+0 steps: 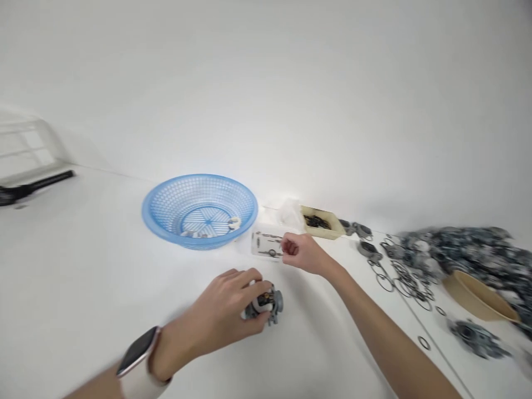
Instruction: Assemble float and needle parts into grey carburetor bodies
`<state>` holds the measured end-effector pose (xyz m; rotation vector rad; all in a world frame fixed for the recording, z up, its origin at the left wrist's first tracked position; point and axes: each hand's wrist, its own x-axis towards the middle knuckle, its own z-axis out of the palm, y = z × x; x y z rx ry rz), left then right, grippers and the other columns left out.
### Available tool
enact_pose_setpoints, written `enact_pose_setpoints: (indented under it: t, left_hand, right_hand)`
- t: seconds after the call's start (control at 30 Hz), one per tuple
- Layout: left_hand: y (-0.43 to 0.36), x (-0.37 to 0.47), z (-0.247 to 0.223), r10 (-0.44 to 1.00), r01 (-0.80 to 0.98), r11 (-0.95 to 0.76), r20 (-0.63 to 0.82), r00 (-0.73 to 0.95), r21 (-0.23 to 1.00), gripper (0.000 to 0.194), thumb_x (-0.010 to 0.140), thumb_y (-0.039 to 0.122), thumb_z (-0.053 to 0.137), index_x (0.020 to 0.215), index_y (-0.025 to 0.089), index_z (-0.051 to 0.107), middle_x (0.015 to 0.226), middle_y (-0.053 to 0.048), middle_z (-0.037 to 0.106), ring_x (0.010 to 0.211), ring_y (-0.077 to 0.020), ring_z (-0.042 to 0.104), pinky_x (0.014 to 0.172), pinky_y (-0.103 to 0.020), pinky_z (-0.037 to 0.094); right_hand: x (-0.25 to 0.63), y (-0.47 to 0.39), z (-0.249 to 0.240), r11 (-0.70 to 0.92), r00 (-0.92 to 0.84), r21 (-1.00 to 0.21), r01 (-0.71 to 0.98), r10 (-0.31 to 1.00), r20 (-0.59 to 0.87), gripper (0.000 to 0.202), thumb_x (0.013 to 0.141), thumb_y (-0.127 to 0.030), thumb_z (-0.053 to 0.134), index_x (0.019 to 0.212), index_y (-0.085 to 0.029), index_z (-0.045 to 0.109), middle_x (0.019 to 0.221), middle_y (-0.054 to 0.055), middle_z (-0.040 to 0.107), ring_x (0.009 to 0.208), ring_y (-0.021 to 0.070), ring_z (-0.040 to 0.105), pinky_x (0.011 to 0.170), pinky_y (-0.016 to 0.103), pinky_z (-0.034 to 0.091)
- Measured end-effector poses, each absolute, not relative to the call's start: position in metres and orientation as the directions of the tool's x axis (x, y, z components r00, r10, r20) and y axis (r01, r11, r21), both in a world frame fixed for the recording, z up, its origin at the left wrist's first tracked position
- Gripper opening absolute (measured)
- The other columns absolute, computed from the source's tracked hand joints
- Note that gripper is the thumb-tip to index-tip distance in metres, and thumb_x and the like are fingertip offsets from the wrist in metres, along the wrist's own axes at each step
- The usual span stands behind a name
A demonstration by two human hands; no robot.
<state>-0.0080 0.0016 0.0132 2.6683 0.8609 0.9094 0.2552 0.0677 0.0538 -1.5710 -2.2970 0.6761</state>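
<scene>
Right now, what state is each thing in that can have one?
Blue basket: upright, small pieces inside
Cream tray: open-topped, holding dark pieces
Black rings: loose, scattered
Smartwatch: worn, screen dark
Metal part: gripped
Left hand: closed around metal part
Right hand: fingers curled, contents unclear

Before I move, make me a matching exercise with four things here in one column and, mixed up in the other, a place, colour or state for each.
Things:
1. Left hand
2. Basket
3. Yellow box
4. Tan tub

Descriptions:
A. Holding small dark pieces
B. Beside the grey pile
C. Closed around a metal part
D. Blue, with see-through mesh sides

Right pairs: 1-C, 2-D, 3-A, 4-B
</scene>
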Motion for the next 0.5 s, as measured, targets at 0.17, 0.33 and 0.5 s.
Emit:
enact_pose_setpoints:
  t: [0.17, 0.33, 0.5]
  left_hand:
    - [0.003, -0.002, 0.007, 0.553, 0.493, -0.826, 0.558, 0.619, 0.272, 0.025, 0.095, 0.024, 0.063, 0.12, 0.024, 0.064, 0.106, -0.005, 0.072, 0.076, -0.0223, 0.069, 0.071, -0.037, 0.055]
    - [-0.002, 0.001, 0.012, 0.571, 0.518, -0.811, 0.566, 0.595, 0.274, 0.025, 0.091, 0.024, 0.063, 0.116, 0.023, 0.066, 0.1, -0.005, 0.073, 0.07, -0.0196, 0.068, 0.067, -0.036, 0.057]
    - [-0.003, 0.001, 0.015, 0.579, 0.526, -0.805, 0.561, 0.592, 0.275, 0.023, 0.092, 0.027, 0.065, 0.115, 0.022, 0.067, 0.102, -0.005, 0.074, 0.069, -0.0179, 0.068, 0.067, -0.035, 0.057]
  right_hand:
    - [0.259, 0.026, 0.044, 0.215, -0.288, -0.783, 0.583, 0.956, 0.048, 0.024, 0.082, -0.019, 0.065, 0.105, -0.023, 0.07, 0.084, -0.001, 0.069, 0.074, 0.0157, 0.064, 0.071, 0.03, 0.055]
    - [0.246, -0.002, 0.021, 0.123, -0.206, -0.942, 0.313, 0.977, 0.059, 0.011, 0.085, -0.027, 0.068, 0.094, -0.022, 0.071, 0.081, 0.001, 0.067, 0.069, 0.0158, 0.061, 0.064, 0.03, 0.054]
    - [0.233, -0.006, 0.003, 0.023, -0.132, -0.992, 0.121, 0.991, 0.007, 0.015, 0.082, -0.033, 0.075, 0.091, -0.021, 0.071, 0.072, 0.0, 0.064, 0.055, 0.0115, 0.047, 0.047, 0.024, 0.037]
